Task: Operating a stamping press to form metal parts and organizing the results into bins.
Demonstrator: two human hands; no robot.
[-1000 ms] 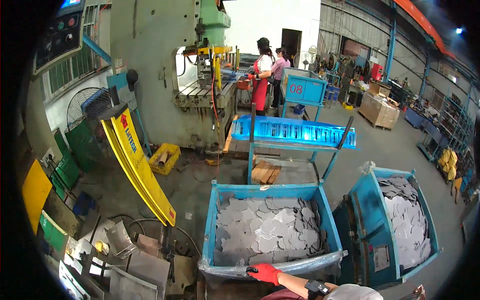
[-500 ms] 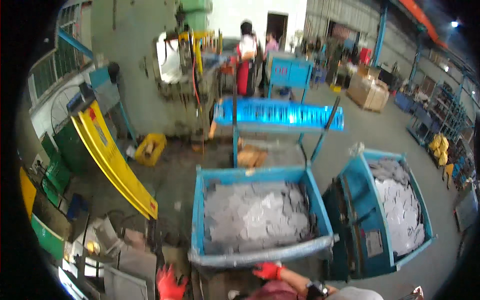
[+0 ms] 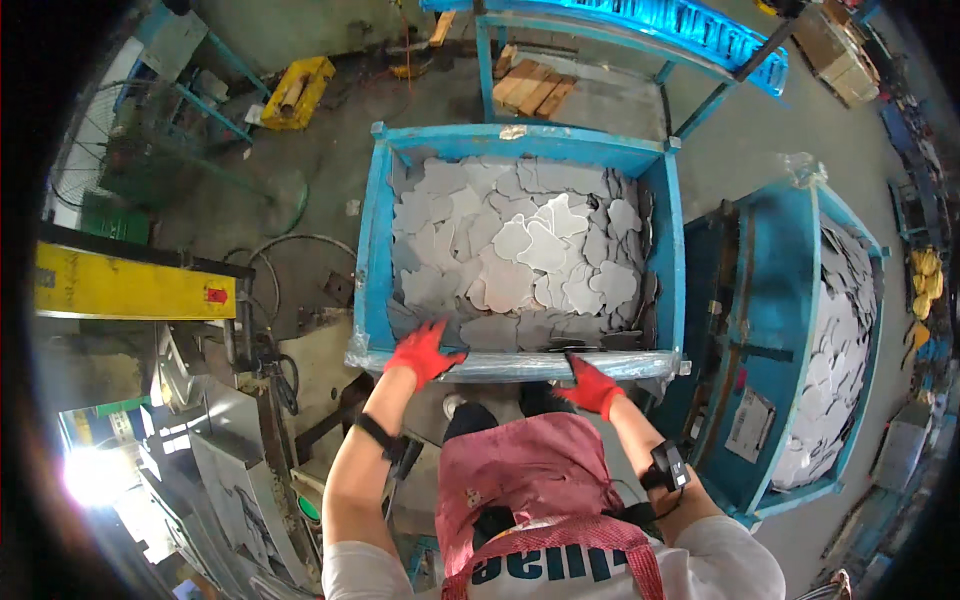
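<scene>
A blue metal bin [image 3: 678, 260] full of flat grey cut metal pieces [image 3: 540, 245] stands right in front of me. Plastic film [image 3: 510, 367] wraps its near rim. My left hand [image 3: 425, 355], in a red glove, reaches over the left part of that rim, fingers spread and slightly blurred, with no piece visible in it. At the right part of the rim is my right hand [image 3: 592, 386], also red-gloved, its fingers apart and nothing seen in them. Whether either palm rests on the rim, I cannot tell.
A second blue bin [image 3: 775, 350] of similar pieces stands to the right. Beyond the front bin is a blue rack [image 3: 600, 35] with wooden boards [image 3: 535, 88] beneath. A yellow guard beam [image 3: 135, 290] and metal machinery [image 3: 235, 440] lie to the left; a yellow crate [image 3: 298, 92] sits far left.
My view has tilted down, bringing the bin closer to the middle. Both hands have moved up from the lower edge to the bin's near rim.
</scene>
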